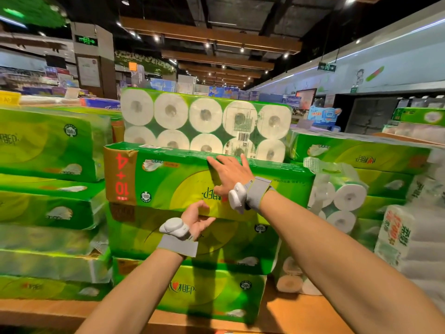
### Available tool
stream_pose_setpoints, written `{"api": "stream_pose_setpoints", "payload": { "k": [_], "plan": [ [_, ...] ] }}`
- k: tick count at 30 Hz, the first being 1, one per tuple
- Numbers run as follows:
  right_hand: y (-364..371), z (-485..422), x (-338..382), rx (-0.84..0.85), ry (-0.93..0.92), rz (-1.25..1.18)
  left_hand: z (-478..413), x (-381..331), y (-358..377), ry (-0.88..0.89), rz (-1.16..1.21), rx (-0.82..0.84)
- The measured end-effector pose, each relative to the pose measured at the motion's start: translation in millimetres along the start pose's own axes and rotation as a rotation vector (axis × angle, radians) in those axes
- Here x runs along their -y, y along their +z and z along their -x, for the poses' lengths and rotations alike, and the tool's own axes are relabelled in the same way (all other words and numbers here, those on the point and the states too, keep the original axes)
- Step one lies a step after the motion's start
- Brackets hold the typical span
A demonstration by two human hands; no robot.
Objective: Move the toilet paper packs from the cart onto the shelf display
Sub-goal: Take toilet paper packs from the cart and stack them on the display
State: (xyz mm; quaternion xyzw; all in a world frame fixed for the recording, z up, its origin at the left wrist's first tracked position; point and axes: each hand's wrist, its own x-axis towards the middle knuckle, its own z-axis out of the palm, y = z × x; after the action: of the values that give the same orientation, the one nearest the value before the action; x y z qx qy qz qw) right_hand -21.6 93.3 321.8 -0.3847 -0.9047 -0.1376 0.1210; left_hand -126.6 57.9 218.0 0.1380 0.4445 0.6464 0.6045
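Observation:
A green toilet paper pack (168,179) lies upside down on top of the middle stack on the wooden shelf display (301,317). My right hand (228,177) rests flat on its front face near the top edge, fingers spread. Under its lower front edge, my left hand (196,219) cups the pack with curled fingers. Behind it another pack (204,116) stands upright, its roll ends facing me. Two more green packs (192,239) lie beneath the top one. The cart is out of view.
Stacks of green packs (48,145) fill the display on the left and more (361,157) on the right. A pack with roll ends showing (344,198) sits right of the middle stack. White packs (409,249) stand at the far right. Store shelves lie beyond.

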Motion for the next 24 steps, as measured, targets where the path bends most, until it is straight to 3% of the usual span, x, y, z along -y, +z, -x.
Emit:
{"api": "stream_pose_setpoints", "payload": {
  "k": [24],
  "plan": [
    [13, -2, 8, -0.018, -0.057, -0.038, -14, -8, -11, -0.028, -0.031, -0.065]
  ]
}}
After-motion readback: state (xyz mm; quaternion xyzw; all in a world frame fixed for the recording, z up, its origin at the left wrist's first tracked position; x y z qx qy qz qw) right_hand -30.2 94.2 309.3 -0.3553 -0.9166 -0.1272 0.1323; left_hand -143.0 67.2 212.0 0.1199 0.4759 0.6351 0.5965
